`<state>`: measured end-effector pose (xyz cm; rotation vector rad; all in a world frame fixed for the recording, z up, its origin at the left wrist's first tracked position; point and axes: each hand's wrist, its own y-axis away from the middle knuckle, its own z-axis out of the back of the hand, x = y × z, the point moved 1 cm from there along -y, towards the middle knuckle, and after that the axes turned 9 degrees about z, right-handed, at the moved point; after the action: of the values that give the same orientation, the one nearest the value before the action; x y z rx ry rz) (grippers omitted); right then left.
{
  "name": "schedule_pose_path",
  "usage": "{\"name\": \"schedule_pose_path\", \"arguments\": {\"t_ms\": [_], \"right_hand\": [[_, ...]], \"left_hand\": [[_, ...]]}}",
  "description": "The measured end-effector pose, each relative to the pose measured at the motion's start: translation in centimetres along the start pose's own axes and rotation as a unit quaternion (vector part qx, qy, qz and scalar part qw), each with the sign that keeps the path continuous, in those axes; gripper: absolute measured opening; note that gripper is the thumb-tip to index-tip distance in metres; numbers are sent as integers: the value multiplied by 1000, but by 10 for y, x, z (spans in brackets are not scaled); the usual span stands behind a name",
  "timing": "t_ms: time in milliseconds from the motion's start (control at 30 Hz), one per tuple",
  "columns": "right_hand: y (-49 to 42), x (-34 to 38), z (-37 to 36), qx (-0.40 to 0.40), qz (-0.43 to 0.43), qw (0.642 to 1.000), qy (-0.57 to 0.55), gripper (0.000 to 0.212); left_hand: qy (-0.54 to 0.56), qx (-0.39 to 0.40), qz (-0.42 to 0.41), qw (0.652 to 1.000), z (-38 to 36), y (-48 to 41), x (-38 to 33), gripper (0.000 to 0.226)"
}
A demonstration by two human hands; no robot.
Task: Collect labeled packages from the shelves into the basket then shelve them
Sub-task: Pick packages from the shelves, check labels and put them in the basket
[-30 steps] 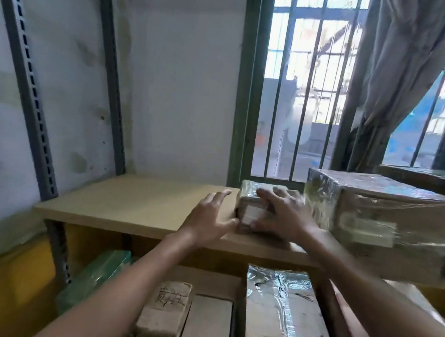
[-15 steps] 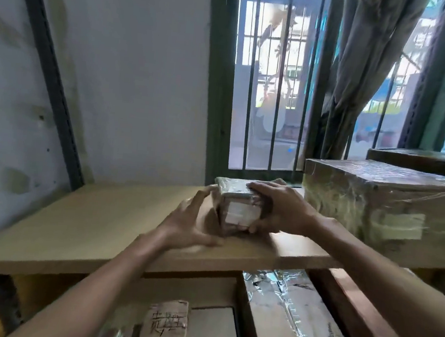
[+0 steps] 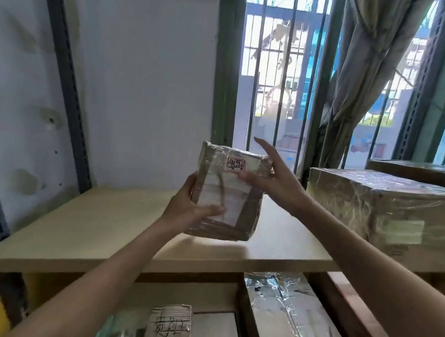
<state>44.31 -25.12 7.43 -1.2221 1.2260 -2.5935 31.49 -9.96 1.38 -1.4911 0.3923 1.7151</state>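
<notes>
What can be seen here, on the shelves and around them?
small package: one, brown, white tape, red label, held above the board
shelf board: one, pale wood, beneath it
large wrapped box: one, brown, right on the board
dark box: one, behind the large one
handwritten box: one, brown, lower shelf
film-wrapped box: one, brown, lower shelf, right
barred window: one, green frame, behind
curtain: one, grey, right of the window
left hand: one, grips the package's left side
right hand: one, touches its upper right corner, fingers straight
</notes>
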Motion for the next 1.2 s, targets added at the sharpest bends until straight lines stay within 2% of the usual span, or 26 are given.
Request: {"name": "schedule_pose_path", "arguments": {"t_ms": [100,200,267,367,533,600,667,800,900,1000,1067,1133,1200], "right_hand": [[1,-8,-2,-30,-5,999,41,39],[4,-7,-4,-22,-4,999,26,35],[8,-4,-3,-37,-1,999,30,36],[25,4,4,-87,-7,996,29,40],[75,24,33,-192,5,974,117,68],[94,33,53,-208,2,968,138,66],[115,42,77,-218,-9,965,148,56],[171,52,128,-253,-28,950,179,47],[224,57,171,-249,-83,948,179,51],[285,59,218,-200,-170,950,169,63],[331,57,244,-200,-236,937,163,70],[380,55,264,-222,-284,918,164,59],[425,53,278,-243,-316,898,185,51]], "left_hand": [[18,11,21,1000,0,8,7,74],[21,19,26,999,2,15,6,75],[13,22,22,999,0,20,3,73],[12,39,2,999,-9,28,-4,56],[84,72,-13,994,-54,47,-27,32],[116,108,-8,987,-81,52,-39,44],[131,142,0,981,-111,59,-51,56],[121,152,18,981,-180,82,-71,52],[97,132,24,986,-241,113,-81,57],[84,129,45,987,-308,149,-82,70],[52,151,66,985,-352,174,-77,60],[29,184,89,978,-395,200,-70,44],[14,219,99,971,-435,228,-60,42]]}}
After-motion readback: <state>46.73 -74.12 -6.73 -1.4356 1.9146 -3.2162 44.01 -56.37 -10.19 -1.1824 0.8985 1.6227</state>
